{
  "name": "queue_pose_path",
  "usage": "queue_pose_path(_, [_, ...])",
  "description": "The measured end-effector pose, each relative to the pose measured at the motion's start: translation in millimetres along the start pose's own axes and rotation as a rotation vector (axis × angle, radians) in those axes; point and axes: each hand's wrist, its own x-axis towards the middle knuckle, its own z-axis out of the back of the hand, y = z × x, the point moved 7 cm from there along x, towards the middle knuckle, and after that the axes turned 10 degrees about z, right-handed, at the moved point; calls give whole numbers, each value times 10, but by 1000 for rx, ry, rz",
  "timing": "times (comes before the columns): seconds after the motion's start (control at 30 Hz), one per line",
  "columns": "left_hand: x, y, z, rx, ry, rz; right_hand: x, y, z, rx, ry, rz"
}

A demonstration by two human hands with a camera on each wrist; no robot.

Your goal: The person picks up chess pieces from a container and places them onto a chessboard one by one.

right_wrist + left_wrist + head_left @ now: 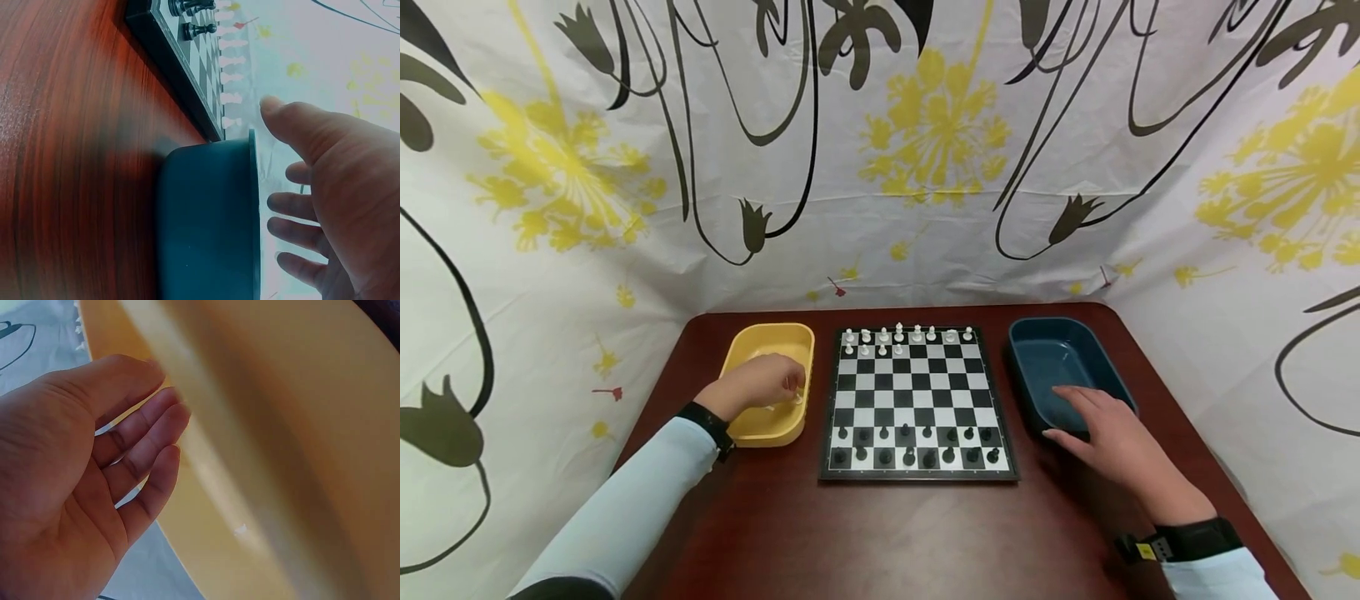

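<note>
My left hand (763, 383) reaches down into the yellow tray (775, 335), its fingers bent toward the tray's right side. A small whitish piece (798, 398) shows just below the fingertips; I cannot tell whether they pinch it. In the left wrist view the tray's wall (262, 425) hides the tips of thumb and index finger, while the other fingers curve loosely. Over the near edge of the dark blue tray (1052, 333) hovers my right hand (1108, 433), thumb and fingers spread apart with nothing between them. The right wrist view shows that tray's outer side (206, 219) below the hand.
Between the trays lies a chessboard (917, 375). White pieces (898, 333) fill its far row, with several pawns (882, 350) at the left of the second row. Black pieces (929, 457) fill the two near rows. A patterned cloth (850, 167) hangs around the brown table (925, 533).
</note>
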Motion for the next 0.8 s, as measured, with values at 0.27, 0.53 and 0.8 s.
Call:
queue_pose_path(0.27, [37, -28, -69, 70, -2, -40, -21, -2, -6, 9, -7, 8])
queue_pose_path(0.53, [55, -24, -101, 103, -3, -24, -45, -15, -28, 12, -16, 7])
queue_pose_path(0.8, [54, -13, -107, 80, 4, -32, -60, -29, -48, 3, -24, 11])
